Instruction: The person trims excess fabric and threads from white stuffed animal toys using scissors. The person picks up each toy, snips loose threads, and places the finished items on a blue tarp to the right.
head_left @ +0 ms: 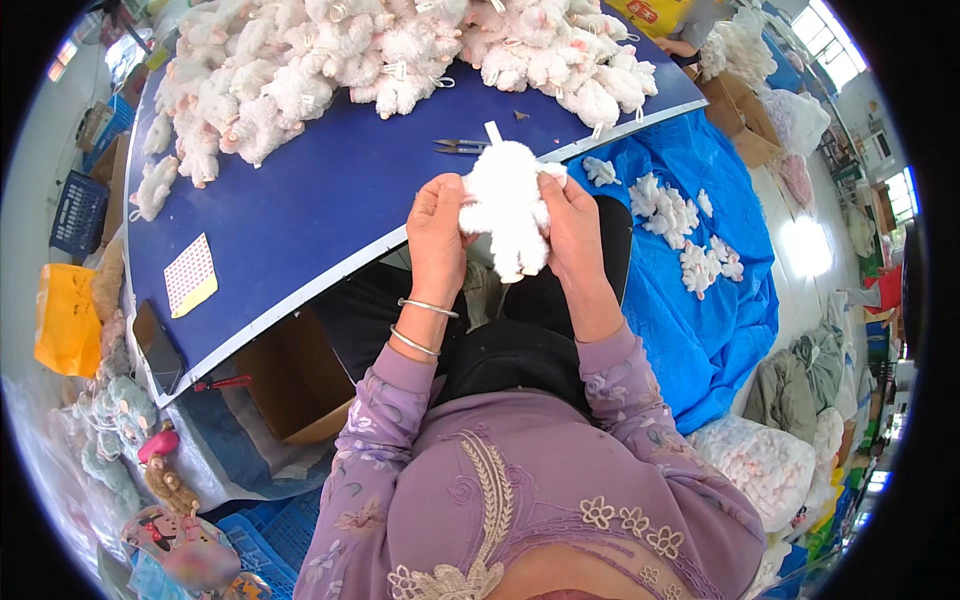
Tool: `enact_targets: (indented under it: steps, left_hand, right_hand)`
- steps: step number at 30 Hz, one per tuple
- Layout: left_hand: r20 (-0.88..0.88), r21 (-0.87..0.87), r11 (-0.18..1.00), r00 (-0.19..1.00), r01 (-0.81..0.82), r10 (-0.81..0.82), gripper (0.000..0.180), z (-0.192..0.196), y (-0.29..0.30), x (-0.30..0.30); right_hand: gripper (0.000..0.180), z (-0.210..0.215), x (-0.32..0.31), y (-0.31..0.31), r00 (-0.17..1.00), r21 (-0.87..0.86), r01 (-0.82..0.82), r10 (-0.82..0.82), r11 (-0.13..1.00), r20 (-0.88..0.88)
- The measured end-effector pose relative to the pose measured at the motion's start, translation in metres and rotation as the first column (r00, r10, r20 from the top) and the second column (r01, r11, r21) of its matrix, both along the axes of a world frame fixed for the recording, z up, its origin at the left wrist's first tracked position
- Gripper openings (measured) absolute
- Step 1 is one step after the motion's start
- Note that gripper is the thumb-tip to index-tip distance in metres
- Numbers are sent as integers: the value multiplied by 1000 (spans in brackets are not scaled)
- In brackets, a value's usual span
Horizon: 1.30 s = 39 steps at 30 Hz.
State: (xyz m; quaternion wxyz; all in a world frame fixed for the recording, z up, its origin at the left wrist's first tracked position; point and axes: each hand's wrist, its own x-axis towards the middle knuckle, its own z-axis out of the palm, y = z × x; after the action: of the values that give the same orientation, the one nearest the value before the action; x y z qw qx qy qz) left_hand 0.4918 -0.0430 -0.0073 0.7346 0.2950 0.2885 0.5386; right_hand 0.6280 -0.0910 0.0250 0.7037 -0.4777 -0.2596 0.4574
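Observation:
A small white plush toy (508, 200) is stretched between my two hands, just over the near edge of the blue table (330, 200). My left hand (437, 220) pinches its left side, and my right hand (574, 225) grips its right side. A white tag or loop sticks up from the toy's top. Behind it on the table lie dark thread snips (460, 146), partly hidden by the toy. Across the far side of the table spreads a large heap of similar white plush toys (340, 60), several with loops showing.
A sticker sheet (190, 275) and a dark phone (157, 345) lie at the table's left. Several white plush toys (665, 210) rest on a blue tarp (720, 330) to the right. Under the table is a cardboard box (295, 380). A blue crate (80, 213) stands far left.

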Motion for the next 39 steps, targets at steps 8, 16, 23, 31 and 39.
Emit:
enact_targets:
  steps: [8, 16, 23, 31, 39]
  left_hand:
    - [-249, 8, 848, 822, 530, -512, 37, 4, -25, -5]
    - [-399, 54, 820, 765, 569, -505, 30, 23, -35, -2]
    - [-589, 7, 614, 500, 789, -635, 31, 34, -22, -22]
    - [-642, 746, 652, 411, 139, 647, 30, 64, 111, -110]
    - [-652, 474, 767, -413, 433, 636, 36, 27, 201, -144]
  right_hand:
    - [16, 2, -3, 4, 991, 122, 113, -120, 986, 52]
    - [15, 5, -1, 3, 967, 141, 154, -179, 978, 183]
    - [17, 14, 17, -2, 976, 119, 91, -112, 989, 185]
    - [36, 72, 125, -30, 878, 451, 465, -334, 762, -341]
    - [16, 24, 16, -16, 975, 133, -220, 223, 966, -8]
